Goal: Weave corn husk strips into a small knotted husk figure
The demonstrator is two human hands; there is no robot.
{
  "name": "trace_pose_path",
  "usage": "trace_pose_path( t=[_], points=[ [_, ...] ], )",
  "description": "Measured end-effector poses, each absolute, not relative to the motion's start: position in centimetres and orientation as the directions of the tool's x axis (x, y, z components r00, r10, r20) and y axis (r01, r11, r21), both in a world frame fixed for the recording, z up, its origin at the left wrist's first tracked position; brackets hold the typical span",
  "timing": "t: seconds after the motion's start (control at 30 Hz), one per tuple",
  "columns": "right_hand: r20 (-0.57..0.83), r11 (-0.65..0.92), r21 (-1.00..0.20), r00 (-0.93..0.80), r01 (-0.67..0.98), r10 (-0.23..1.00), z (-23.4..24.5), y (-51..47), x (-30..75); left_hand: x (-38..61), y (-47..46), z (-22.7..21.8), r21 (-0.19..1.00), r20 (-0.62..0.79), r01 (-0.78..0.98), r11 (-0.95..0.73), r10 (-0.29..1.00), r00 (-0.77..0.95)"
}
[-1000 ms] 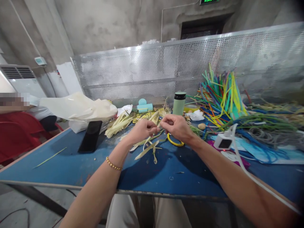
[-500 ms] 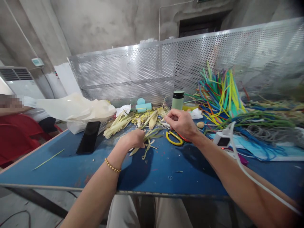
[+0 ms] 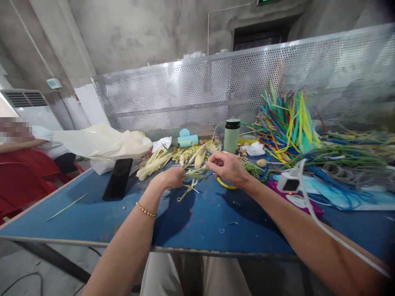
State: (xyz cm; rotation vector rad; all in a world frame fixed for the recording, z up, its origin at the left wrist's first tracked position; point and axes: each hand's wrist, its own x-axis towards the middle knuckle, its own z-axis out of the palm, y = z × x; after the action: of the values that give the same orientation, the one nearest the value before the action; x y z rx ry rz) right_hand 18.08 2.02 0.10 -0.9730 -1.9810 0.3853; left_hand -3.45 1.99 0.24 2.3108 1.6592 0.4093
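My left hand [image 3: 173,177], with a gold bead bracelet at the wrist, is closed around pale green corn husk strips [image 3: 196,174]. The strips stretch across to my right hand [image 3: 227,167], whose thumb and fingers pinch near their far end. Below my left fingers a knotted husk piece [image 3: 187,191] with loose thin ends hangs close over the blue table. Under my right hand lies a pair of scissors with a yellow handle [image 3: 226,185], mostly covered. Behind the hands is a heap of dry husk leaves [image 3: 156,161].
A black phone [image 3: 117,179] lies to the left, beside a cream plastic bag [image 3: 108,140]. A green cup [image 3: 232,136] stands behind my right hand. Rightward are colourful strips [image 3: 293,123], a white charger [image 3: 289,182] and its cable. Another person's arm [image 3: 18,144] shows at far left.
My right hand has come down and left, nearer my left hand, and covers more of the scissors. The husk strips now stretch between the two hands. The view has shifted slightly.
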Motion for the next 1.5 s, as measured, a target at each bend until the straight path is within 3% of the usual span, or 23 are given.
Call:
trace_pose_path(
  t=[0.13, 0.27, 0.37, 0.43, 0.53, 0.63, 0.77, 0.87, 0.93, 1.1, 1.2, 1.33, 1.5],
  points=[
    [0.551, 0.637, -0.646, -0.32, 0.422, 0.771, -0.2, 2.2, 18.1, -4.7, 2.1, 1.0, 0.3, 0.123, 0.924, -0.236, 0.97, 0.208],
    [0.568, 0.643, -0.658, -0.302, 0.393, 0.766, -0.1, 2.4, 18.2, -5.5, 2.0, 1.9, 0.053, -0.054, 0.991, -0.122, 0.991, 0.125],
    [0.601, 0.663, -0.627, -0.288, 0.41, 0.746, -0.1, 2.6, 18.4, -5.0, 1.5, 2.5, -0.059, -0.01, 0.991, -0.117, 0.993, 0.117],
    [0.623, 0.671, -0.607, -0.268, 0.426, 0.735, -0.2, 2.8, 18.4, -4.5, 1.2, 2.7, 0.024, 0.054, 0.977, -0.213, 0.976, 0.212],
    [0.602, 0.64, -0.64, -0.239, 0.426, 0.762, -0.3, 2.9, 18.4, -3.6, 1.2, 2.2, 0.174, -0.017, 0.919, -0.354, 0.932, 0.362],
    [0.544, 0.584, -0.692, -0.225, 0.425, 0.808, -0.2, 2.7, 18.3, -3.1, 1.7, 1.0, 0.179, -0.092, 0.905, -0.387, 0.909, 0.407],
    [0.56, 0.602, -0.665, -0.238, 0.442, 0.793, 0.0, 2.4, 18.2, -2.6, 1.8, 0.1, 0.232, -0.123, 0.872, -0.431, 0.876, 0.466],
    [0.559, 0.617, -0.659, -0.27, 0.43, 0.784, 0.1, 2.2, 18.1, -2.3, 1.3, 0.4, 0.261, -0.097, 0.834, -0.486, 0.846, 0.524],
    [0.52, 0.587, -0.708, -0.273, 0.392, 0.809, 0.1, 2.1, 18.0, -2.2, 1.1, 0.5, 0.352, -0.044, 0.779, -0.519, 0.822, 0.568],
    [0.47, 0.508, -0.834, -0.203, 0.217, 0.859, 0.8, 1.6, 18.2, -2.0, 1.5, 0.2, 0.762, 0.081, 0.484, -0.43, 0.805, 0.587],
    [0.455, 0.469, -0.878, -0.141, 0.098, 0.88, 1.4, 1.2, 18.3, -1.5, 1.7, 0.1, 0.921, 0.12, 0.264, -0.287, 0.853, 0.509],
    [0.411, 0.413, -0.911, -0.119, -0.009, 0.904, 1.8, 1.0, 18.3, -0.8, 1.4, 0.4, 0.967, 0.176, 0.098, -0.237, 0.89, 0.421],
    [0.452, 0.46, -0.888, -0.156, 0.017, 0.878, 1.7, 0.9, 18.3, -0.1, 0.8, 0.8, 0.969, 0.222, 0.013, -0.248, 0.887, 0.405]
  ],
)
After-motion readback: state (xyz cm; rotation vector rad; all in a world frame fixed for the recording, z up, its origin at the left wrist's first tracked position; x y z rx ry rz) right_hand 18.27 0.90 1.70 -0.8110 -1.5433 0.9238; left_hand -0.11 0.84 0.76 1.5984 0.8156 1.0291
